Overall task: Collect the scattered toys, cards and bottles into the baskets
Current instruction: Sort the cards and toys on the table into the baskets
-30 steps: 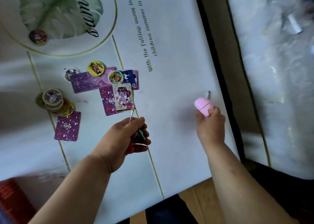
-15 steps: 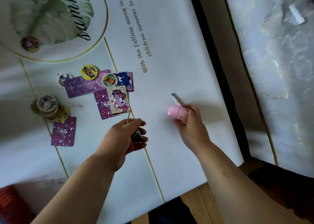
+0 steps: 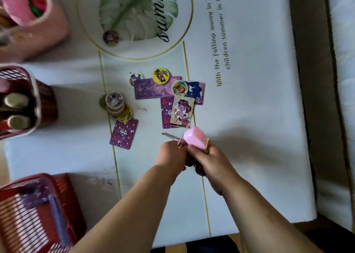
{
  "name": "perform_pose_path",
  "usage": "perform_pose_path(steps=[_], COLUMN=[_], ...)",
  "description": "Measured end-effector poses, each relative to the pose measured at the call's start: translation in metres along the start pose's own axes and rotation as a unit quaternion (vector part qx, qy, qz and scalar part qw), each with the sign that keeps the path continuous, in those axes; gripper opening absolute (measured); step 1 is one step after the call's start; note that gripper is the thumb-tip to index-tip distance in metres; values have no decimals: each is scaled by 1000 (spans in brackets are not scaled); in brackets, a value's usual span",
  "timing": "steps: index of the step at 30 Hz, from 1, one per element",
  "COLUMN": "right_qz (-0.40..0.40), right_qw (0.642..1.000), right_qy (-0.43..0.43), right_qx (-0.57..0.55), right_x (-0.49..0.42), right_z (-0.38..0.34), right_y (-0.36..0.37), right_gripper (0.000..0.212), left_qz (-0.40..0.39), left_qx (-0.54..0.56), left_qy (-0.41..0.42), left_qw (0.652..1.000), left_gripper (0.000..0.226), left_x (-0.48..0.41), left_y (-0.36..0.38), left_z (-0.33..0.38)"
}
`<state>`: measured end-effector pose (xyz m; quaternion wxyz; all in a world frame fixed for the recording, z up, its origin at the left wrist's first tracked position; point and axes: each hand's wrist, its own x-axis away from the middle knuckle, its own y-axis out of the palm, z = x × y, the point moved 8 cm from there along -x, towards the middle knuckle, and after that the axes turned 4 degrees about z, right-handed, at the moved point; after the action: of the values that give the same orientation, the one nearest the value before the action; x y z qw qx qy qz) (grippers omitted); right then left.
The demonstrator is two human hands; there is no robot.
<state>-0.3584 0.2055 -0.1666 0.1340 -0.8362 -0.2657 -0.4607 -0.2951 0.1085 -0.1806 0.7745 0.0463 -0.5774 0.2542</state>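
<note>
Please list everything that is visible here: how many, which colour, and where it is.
mat: one, white, under everything
leaf print: one, green, far part of the mat
baskets: three, left edge; pink, dark red, red
bottles: two caps visible, pale, in the dark red basket
cards: about seven, mostly purple, overlapping mid-mat, one lying apart
round discs: one stack, three loose by the cards, one on the leaf print
pink toy: one, egg-shaped, held
thin stick: one, pink and grey, juts left of the pink toy
small dark things: count unclear, beneath the hands
left hand: fingers curled round the small dark things
right hand: grips the pink toy
</note>
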Motion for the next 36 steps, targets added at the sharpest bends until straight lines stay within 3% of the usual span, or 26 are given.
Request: perform_pose_path(steps=[5, 10, 13, 16, 19, 23, 27, 31, 33, 36], right_qz=[-38, -40, -53, -51, -11, 40, 76, 88, 80, 58], right_qw=[997, 995, 992, 992, 991, 980, 974, 967, 966, 972], right_qy=[41, 92, 115, 115, 113, 120, 101, 94, 95, 89], right_qx=[-51, -16, -9, -21, -72, -155, -188, -220, -227, -210], right_x=[-6, -7, -3, -2, -6, -12, -13, -10, -7, -6], right_z=[-5, 4, 12, 14, 11, 7, -1, -6, -10, -22], right_y=[26, 41, 54, 64, 61, 50, 41, 36, 36, 50], right_gripper=[21, 23, 15, 21, 12, 9, 16, 22, 22, 24], left_qz=[60, 139, 127, 137, 171, 165, 111, 131, 133, 123], left_qx=[42, 58, -84, -256, -320, -319, -341, -371, -345, -214], left_qy=[-23, -44, -10, 47, 96, 153, 179, 196, 191, 175], left_qw=[997, 988, 988, 956, 927, 921, 916, 898, 910, 953], left_gripper=[28, 35, 31, 27, 22, 26, 44, 27, 21, 20], left_x=[-4, -13, -18, -19, -17, -12, -14, -20, -18, -9], left_y=[-30, -70, -84, -93, -106, -110, -88, -85, -90, -112], left_z=[-20, -25, -14, 1, 11, 10, 8, 13, 13, 13])
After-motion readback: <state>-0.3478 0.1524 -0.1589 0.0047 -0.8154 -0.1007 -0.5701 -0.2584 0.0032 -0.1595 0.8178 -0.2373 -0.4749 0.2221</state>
